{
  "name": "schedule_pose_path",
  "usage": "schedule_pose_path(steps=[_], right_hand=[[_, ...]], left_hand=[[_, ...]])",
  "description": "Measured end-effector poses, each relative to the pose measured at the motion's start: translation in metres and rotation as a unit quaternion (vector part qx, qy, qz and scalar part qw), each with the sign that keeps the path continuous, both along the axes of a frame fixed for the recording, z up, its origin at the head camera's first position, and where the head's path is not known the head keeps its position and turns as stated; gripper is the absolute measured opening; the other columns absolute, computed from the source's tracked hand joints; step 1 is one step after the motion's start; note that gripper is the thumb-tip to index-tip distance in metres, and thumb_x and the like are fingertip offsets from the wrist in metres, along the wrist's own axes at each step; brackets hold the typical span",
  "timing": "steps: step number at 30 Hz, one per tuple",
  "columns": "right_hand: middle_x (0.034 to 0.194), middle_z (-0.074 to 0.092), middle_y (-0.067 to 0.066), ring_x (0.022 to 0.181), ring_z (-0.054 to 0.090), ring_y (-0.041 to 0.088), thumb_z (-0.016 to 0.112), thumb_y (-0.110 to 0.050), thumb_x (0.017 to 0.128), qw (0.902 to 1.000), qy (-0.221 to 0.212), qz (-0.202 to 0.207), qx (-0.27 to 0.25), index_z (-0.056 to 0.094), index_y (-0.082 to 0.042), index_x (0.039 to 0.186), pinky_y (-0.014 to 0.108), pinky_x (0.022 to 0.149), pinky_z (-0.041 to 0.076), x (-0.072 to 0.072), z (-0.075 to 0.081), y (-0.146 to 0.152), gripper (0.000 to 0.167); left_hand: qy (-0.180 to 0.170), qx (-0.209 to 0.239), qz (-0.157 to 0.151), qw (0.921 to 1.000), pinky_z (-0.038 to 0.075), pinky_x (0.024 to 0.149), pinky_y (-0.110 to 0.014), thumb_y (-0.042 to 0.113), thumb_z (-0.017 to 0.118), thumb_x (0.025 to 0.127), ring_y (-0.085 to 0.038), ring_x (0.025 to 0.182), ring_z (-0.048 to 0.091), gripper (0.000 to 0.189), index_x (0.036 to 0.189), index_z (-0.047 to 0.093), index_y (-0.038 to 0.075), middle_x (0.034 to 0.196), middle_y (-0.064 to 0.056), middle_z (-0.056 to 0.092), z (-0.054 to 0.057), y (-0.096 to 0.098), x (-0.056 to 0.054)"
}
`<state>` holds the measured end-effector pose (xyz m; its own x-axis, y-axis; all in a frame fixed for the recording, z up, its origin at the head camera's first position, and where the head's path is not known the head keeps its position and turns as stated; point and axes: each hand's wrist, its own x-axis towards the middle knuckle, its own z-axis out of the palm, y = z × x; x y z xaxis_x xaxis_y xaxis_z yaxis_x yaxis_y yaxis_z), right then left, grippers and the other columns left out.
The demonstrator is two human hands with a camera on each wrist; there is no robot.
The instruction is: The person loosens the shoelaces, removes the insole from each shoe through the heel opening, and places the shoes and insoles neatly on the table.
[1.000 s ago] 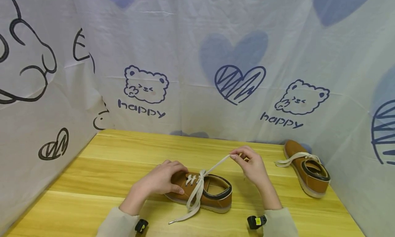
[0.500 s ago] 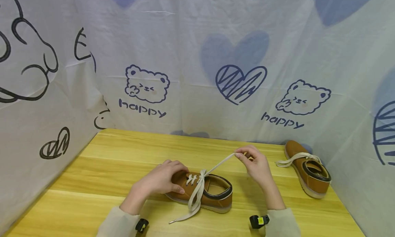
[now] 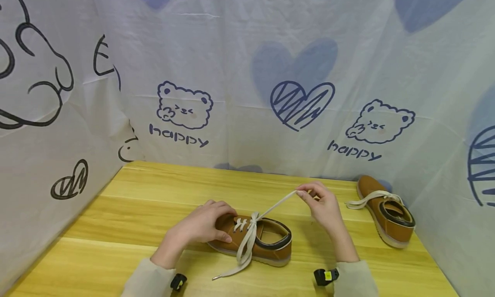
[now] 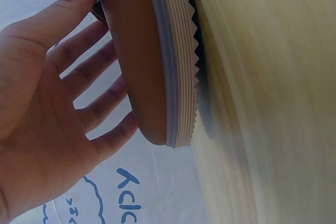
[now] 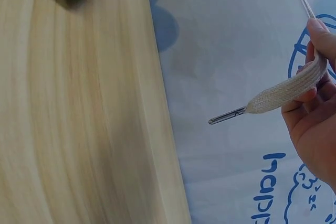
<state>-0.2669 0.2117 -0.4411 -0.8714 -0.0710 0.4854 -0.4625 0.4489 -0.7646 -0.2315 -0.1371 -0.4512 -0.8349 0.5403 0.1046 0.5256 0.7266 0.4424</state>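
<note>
A brown shoe [image 3: 275, 255] with a dark padded collar stands on the table, its toe to the left. My left hand [image 3: 201, 223] grips the toe end, thumb on the near side and fingers over the far side; the left wrist view shows its thumb and fingers along the brown upper [image 4: 139, 72]. Up and to the right of the shoe, my right hand [image 3: 322, 206] pinches one end of the cream shoelace [image 3: 276, 205], which runs taut to the knot. In the right wrist view its metal-tipped lace end [image 5: 281, 94] sticks out past the fingers. A loop and the other lace end hang down the shoe's near side.
A matching brown shoe [image 3: 398, 232] with a tied lace stands at the table's right edge, toe toward the back. The yellow wood-grain table [image 3: 127, 202] meets a printed white cloth [image 3: 239, 129] at the back and sides.
My right hand has moved a little up and to the right, drawing the pinched lace out longer. The left hand keeps its grip on the shoe's toe.
</note>
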Motion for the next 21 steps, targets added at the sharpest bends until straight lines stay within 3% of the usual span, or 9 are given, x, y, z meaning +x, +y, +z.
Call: schedule_pose_path(steps=[8,15,21], right_hand=[[0.104,0.068,0.01,0.078,0.054,0.014,0.073,-0.009,0.098,0.9999,0.0,-0.015,-0.009,0.078,-0.005,0.104,0.02,0.064,0.046,0.002,0.003,-0.001,0.009],[0.101,0.068,0.019,0.076,0.054,0.016,0.071,0.002,0.096,0.9991,0.024,-0.032,-0.011,0.075,0.005,0.1,0.018,0.065,0.045,0.02,0.026,-0.011,0.006],[0.101,0.067,0.02,0.076,0.054,0.013,0.071,0.002,0.095,0.9984,0.043,-0.034,-0.011,0.075,0.004,0.1,0.016,0.064,0.045,0.023,0.027,-0.009,0.006]], left_hand=[[-0.004,-0.001,0.001,1.0,0.043,0.11,-0.063,0.039,0.092,0.078,-0.034,0.13,0.053,0.065,0.134,0.067,0.018,0.139,-0.003,0.063,-0.002,0.0,-0.001],[0.001,-0.001,0.0,1.0,0.044,0.109,-0.061,0.039,0.092,0.077,-0.033,0.129,0.054,0.064,0.133,0.068,0.018,0.138,-0.003,0.064,-0.002,0.0,-0.001],[0.004,-0.001,0.0,1.0,0.045,0.108,-0.061,0.039,0.092,0.077,-0.031,0.127,0.055,0.064,0.132,0.068,0.018,0.137,-0.003,0.064,-0.002,0.0,-0.001]])
